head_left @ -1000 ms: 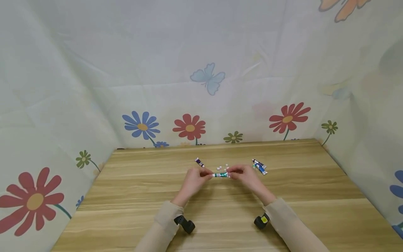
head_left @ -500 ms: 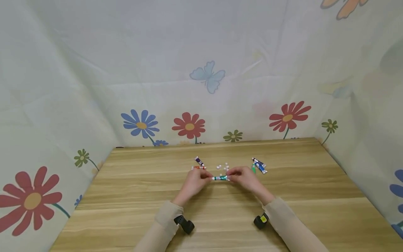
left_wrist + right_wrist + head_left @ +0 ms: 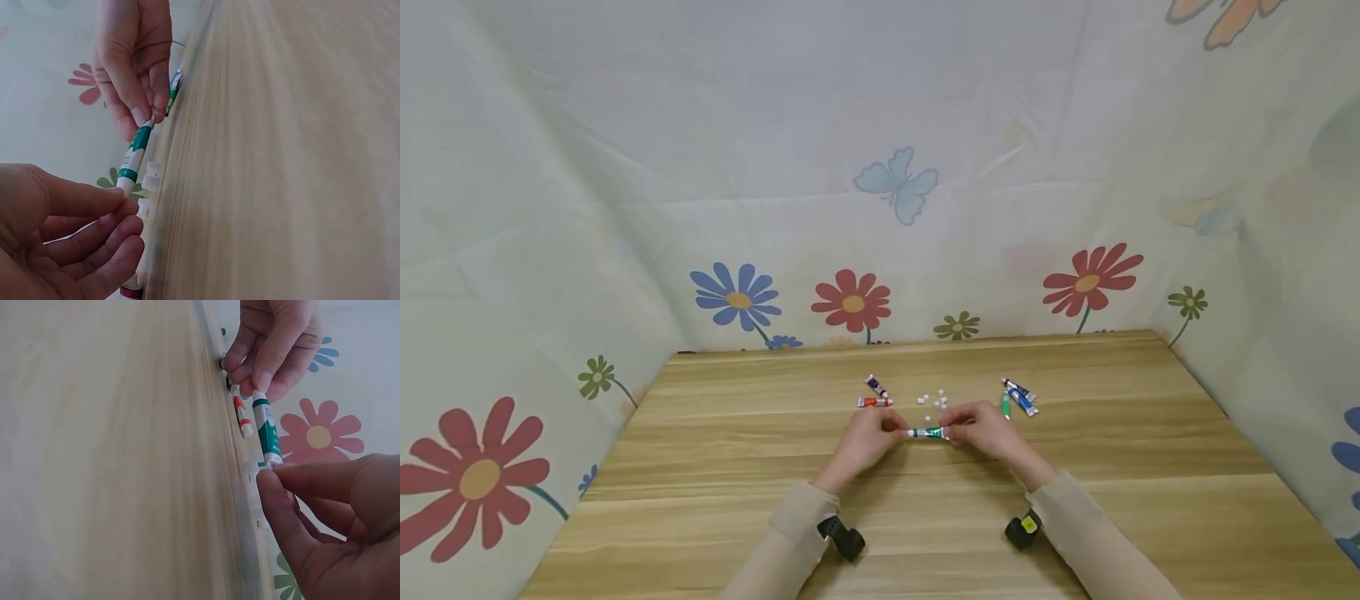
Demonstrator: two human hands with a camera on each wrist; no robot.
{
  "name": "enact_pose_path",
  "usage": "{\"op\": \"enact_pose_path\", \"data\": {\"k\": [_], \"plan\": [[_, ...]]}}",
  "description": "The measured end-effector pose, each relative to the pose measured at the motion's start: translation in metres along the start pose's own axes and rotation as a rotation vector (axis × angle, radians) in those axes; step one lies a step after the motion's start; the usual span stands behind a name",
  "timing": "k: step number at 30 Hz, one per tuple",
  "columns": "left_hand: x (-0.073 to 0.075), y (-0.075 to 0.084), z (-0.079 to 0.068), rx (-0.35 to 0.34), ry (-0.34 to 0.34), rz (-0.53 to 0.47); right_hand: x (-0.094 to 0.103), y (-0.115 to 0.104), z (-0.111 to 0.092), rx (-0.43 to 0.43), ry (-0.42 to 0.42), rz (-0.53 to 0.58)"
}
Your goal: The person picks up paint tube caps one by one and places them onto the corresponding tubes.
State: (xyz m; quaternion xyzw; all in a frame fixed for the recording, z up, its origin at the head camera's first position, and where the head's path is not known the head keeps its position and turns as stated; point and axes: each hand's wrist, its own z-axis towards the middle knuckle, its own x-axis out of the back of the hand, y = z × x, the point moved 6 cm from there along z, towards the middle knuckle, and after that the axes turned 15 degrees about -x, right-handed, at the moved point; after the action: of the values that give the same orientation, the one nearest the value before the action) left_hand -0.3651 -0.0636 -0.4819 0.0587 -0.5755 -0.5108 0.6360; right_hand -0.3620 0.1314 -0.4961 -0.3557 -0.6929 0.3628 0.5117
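A small green and white paint tube (image 3: 930, 433) is held level between both hands, above the wooden table (image 3: 760, 467). My left hand (image 3: 867, 436) pinches its white cap end between thumb and forefinger. The flat crimped end is pinched by my right hand (image 3: 988, 429). In the left wrist view the tube (image 3: 135, 153) slants between the two sets of fingertips, and the right wrist view shows the tube (image 3: 267, 431) with its cap partly hidden by the left fingertips. Several small white caps (image 3: 942, 399) lie on the table just beyond it.
Beyond the left hand lie a red-orange paint tube (image 3: 875, 402) and a purple one (image 3: 876, 386). To the right are a dark tube (image 3: 1017, 388), a blue tube (image 3: 1022, 402) and a light green tube (image 3: 1006, 405). A flower-printed cloth (image 3: 1000, 225) rises behind the table.
Both hands have come slightly nearer the person with the green tube between them. The red-orange tube and more of the light green tube now show from behind the hands.
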Motion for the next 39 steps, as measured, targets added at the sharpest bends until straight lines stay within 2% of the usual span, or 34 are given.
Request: {"op": "enact_pose_path", "data": {"k": [11, 21, 39], "plan": [[-0.0039, 0.0026, 0.0003, -0.043, -0.04, 0.022, -0.0039, 0.0056, 0.0023, -0.046, -0.032, 0.075], [-0.0069, 0.0025, -0.0002, -0.015, -0.077, 0.036, -0.0045, 0.004, 0.0, -0.06, -0.039, 0.094], [-0.0073, 0.0064, -0.0018, -0.014, -0.094, 0.083, -0.0049, 0.0036, -0.0013, -0.076, -0.032, 0.068]]}}
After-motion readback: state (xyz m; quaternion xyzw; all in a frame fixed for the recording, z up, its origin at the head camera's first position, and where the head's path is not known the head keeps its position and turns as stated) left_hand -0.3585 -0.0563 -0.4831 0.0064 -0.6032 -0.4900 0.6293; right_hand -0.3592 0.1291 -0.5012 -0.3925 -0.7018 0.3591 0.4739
